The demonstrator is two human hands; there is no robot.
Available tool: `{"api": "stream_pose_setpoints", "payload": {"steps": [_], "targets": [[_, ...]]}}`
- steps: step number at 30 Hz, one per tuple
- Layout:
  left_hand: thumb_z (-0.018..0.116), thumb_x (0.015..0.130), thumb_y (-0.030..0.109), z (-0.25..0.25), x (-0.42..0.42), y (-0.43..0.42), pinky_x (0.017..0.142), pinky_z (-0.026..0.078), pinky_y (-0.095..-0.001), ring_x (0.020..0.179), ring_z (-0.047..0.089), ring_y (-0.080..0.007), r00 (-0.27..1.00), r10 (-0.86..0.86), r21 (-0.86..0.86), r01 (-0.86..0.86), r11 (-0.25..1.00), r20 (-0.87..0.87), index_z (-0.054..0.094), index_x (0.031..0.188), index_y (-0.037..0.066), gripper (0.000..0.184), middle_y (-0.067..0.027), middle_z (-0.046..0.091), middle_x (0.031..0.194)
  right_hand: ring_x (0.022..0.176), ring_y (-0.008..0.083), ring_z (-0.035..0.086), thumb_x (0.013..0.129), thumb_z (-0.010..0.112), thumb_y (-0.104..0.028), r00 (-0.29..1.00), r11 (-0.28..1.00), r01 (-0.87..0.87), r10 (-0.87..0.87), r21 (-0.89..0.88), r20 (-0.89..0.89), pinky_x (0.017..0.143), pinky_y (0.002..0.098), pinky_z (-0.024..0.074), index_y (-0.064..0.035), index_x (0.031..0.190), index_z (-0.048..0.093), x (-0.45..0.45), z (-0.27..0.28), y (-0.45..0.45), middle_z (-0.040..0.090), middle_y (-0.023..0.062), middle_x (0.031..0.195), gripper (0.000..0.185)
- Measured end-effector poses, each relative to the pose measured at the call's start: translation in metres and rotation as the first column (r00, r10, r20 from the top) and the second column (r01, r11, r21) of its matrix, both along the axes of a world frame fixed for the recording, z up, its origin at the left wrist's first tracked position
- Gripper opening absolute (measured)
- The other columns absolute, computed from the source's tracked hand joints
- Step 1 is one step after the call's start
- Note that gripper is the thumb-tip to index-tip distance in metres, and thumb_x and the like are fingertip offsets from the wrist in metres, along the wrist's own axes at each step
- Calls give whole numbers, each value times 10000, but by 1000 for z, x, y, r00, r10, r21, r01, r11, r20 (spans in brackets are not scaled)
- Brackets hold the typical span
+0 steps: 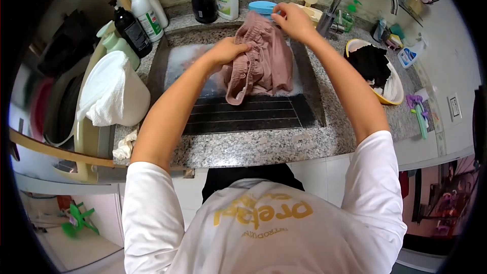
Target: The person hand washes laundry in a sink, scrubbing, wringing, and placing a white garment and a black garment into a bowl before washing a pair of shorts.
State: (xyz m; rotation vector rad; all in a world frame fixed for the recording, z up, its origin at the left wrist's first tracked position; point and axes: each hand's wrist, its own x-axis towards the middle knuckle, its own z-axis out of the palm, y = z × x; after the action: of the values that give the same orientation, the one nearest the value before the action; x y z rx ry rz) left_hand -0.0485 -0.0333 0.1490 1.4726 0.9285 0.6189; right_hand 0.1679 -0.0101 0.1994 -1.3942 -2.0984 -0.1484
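Observation:
A dusty-pink garment with a gathered elastic waistband (264, 61) hangs bunched over the sink (317, 96). My left hand (229, 50) is closed on its waistband side, thumb on top of the cloth. The lower folds reach the dark ridged slab (238, 114) at the front of the sink. Whitish, sudsy water (182, 66) shows behind and to the left of the cloth. Beyond the garment, my right hand (295, 19) is beside a blue tub (263, 7), its fingers curled together at the tub's near right side. What those fingertips hold, if anything, is hidden.
A chrome faucet (332, 12) arches at the back right. Several bottles, including a black pump bottle (131, 28), line the back left. A white bucket draped with cloth (119, 91) stands at left; a yellow-rimmed basin (395, 94) with black and white cloth sits at right.

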Motion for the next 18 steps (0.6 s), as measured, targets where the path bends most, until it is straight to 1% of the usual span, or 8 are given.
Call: {"api": "stream_pose_setpoints", "payload": {"steps": [2,3,4,7,9,12,15,18], "targets": [[582,825,256,-1,3,4,700,481,-284,816,584,-149,996,64,-114,-56,992,63,531,1048,-30,367,-89,598,975,684,160,566,781,568,-435,958,920,-177,78,-351,-277,599,285,451,-39,931,556,-13,-6,-31,586,82,739,424],[582,825,256,5,6,1,700,481,-284,816,584,-149,996,58,-116,-50,992,66,531,1048,-30,367,-89,598,975,705,161,565,760,562,-519,912,750,-309,59,-585,-407,589,267,456,-13,1064,504,-19,-21,-34,580,89,843,593],[590,820,256,16,9,-4,699,481,-283,811,585,-150,990,75,-145,-58,988,116,531,1046,-32,370,-89,600,963,736,157,564,739,569,-552,893,679,-375,82,-631,-442,583,250,458,17,1199,394,-27,-29,-50,553,117,961,752],[611,804,239,32,9,2,641,474,-270,737,576,-133,988,42,-126,-23,992,150,527,1050,-35,378,-77,612,858,784,112,554,749,664,-323,734,723,-541,156,-429,-661,613,247,472,14,1219,374,-30,-85,-24,555,100,963,647],[623,781,182,45,-10,18,566,448,-235,653,548,-109,959,6,174,46,984,-285,555,1012,-29,321,-63,601,763,836,155,552,707,693,-308,753,622,-512,-5,-592,-658,731,266,450,-23,1143,462,-16,-57,-32,576,114,941,570],[568,753,99,83,-45,29,446,406,-224,528,513,-100,930,185,267,-100,958,-317,597,912,-12,196,-52,578,704,673,152,580,731,573,-78,794,601,-441,-85,-667,-602,568,268,528,-26,1010,529,7,-26,-29,576,83,853,287],[470,754,65,128,-73,38,395,420,-261,488,546,-135,749,528,505,-301,809,-400,609,889,24,198,-64,582,718,620,175,598,721,583,-99,942,762,-188,-40,-619,-334,497,291,536,-37,947,545,31,11,-16,575,97,863,237],[478,735,67,181,-91,30,500,490,-334,597,599,-226,666,616,539,-363,760,-420,609,898,4,218,-132,603,779,480,115,535,735,561,-144,931,811,-168,-57,-560,-361,435,244,470,-74,934,541,46,67,-2,532,50,658,212]]}}
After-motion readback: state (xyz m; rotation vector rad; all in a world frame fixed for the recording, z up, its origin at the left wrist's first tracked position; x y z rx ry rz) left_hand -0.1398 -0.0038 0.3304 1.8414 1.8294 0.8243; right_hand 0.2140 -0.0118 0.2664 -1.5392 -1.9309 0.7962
